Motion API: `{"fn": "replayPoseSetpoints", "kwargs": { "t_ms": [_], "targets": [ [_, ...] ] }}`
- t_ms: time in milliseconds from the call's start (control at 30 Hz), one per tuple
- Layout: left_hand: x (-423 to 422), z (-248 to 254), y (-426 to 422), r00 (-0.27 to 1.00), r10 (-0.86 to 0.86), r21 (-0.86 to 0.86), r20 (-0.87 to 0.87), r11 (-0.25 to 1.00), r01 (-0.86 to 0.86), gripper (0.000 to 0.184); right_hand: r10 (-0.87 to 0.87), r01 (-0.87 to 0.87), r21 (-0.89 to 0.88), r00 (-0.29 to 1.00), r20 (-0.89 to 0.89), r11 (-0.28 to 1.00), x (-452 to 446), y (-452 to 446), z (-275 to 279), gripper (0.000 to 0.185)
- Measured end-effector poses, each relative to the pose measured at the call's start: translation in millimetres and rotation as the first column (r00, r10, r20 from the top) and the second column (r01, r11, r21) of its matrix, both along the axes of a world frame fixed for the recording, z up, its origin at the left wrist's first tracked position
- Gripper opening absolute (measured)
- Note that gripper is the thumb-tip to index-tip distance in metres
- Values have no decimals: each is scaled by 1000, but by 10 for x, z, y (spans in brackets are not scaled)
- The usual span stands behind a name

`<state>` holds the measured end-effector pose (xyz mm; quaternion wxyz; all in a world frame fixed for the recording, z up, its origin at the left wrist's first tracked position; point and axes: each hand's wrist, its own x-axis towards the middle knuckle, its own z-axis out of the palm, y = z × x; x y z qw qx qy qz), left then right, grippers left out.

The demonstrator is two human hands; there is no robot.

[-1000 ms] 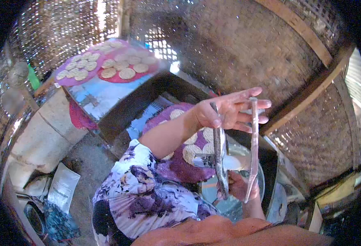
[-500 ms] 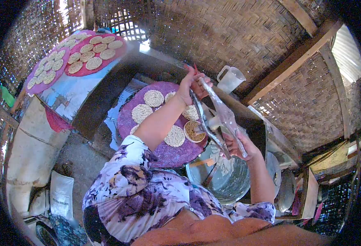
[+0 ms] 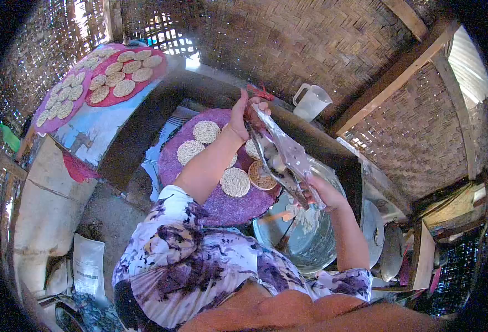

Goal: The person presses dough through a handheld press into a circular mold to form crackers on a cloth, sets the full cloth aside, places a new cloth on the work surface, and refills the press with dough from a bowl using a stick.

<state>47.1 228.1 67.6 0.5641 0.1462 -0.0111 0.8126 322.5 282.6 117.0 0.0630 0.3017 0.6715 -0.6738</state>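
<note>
My left hand [image 3: 246,115] is closed around the upper end of a long two-armed press [image 3: 288,149], and my right hand [image 3: 322,192] grips its lower end. The press's two arms lie close together, with a pale cylinder [image 3: 277,161] partly visible between them. Beneath it, a round ring mold [image 3: 261,175] sits on a purple round mat [image 3: 216,207]. Several pale, round noodle-like discs [image 3: 235,182] lie on that mat. Below my right hand stands a large basin [image 3: 316,249] with whitish dough [image 3: 308,219] and a wooden-handled tool inside.
At the upper left, pink and purple mats [image 3: 104,96] bear more discs on a blue-covered surface [image 3: 91,130]. A clear plastic pitcher [image 3: 312,103] stands by the woven wall [image 3: 288,50]. A white sack [image 3: 89,263] is at the lower left, and a metal lid [image 3: 372,232] right of the basin.
The view has swung right and down. My left hand, open with fingers spread at first, has closed on the press. The press's arms have come closer together.
</note>
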Motion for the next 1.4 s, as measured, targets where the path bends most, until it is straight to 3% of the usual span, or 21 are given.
{"fn": "replayPoseSetpoints", "kwargs": {
  "t_ms": [167,200,300,333,433,467,500,567,600,633,667,700,767,833,867,900,933,1033,1233,1367,1400],
  "targets": [
    [109,-33,108,1000,20,-37,14,999,-20,41,-53,50,91,998,26,995,100,52,16,54],
    [125,-57,84,996,-90,108,-9,990,90,42,-48,43,90,997,53,995,140,43,18,54],
    [288,-17,101,997,-70,-21,27,997,71,44,-110,111,-20,993,45,994,284,-74,103,55],
    [246,-16,151,985,-175,124,2,977,174,51,-114,114,-14,993,12,993,366,-38,89,58],
    [348,546,-54,983,-64,-45,-171,997,57,70,-126,129,7,981,-148,992,568,43,117,67],
    [284,553,-23,958,-118,11,-261,992,125,83,-128,137,22,961,-244,990,532,-27,235,67],
    [213,520,-20,925,-212,15,-314,973,229,72,-127,148,38,932,-340,988,508,-56,306,68],
    [231,380,-83,693,-64,-38,-718,998,52,57,-164,204,61,902,-399,977,474,-3,228,70],
    [307,340,-150,406,135,84,-904,986,-143,53,-186,235,71,890,-416,969,363,-56,196,71],
    [417,313,-258,42,282,260,-958,925,-277,50,-207,266,79,877,-434,961,239,-121,164,72],
    [489,302,-361,-337,354,461,-872,824,-328,47,-172,246,130,893,-416,960,103,-218,148,77],
    [525,391,-493,-301,151,288,-941,823,-489,47,-63,118,99,899,-434,988,26,-212,100,83],
    [549,605,-784,-126,-239,-66,-963,660,-748,47,67,-64,25,832,-550,998,-177,-373,130,95],
    [314,269,-1007,-233,69,225,-970,614,-756,40,131,-65,137,822,-555,988,-385,-324,88,85],
    [181,150,-1175,-213,103,233,-972,568,-789,40,74,22,227,912,-404,974,-442,-252,23,74],
    [69,78,-1360,-160,89,183,-983,511,-840,40,-8,90,325,969,-246,942,-487,-172,-104,63],
    [-39,-10,-1542,-108,77,131,-991,450,-884,39,42,122,672,974,-223,731,-511,-36,-355,36],
    [-329,-272,-2134,41,50,-28,-998,245,-969,38,-122,47,877,992,13,478,-504,94,-655,29],
    [-488,-766,-3147,227,43,-229,-973,-65,-971,37,-92,-83,917,988,128,390,-625,147,-778,26],
    [-470,-851,-3352,259,53,-264,-965,-132,-956,36,-87,-107,941,986,142,321,-664,131,-783,26],
    [-470,-866,-3376,260,57,-266,-964,-140,-954,35,-53,-131,960,987,149,247,-666,124,-780,26]
  ]
}}
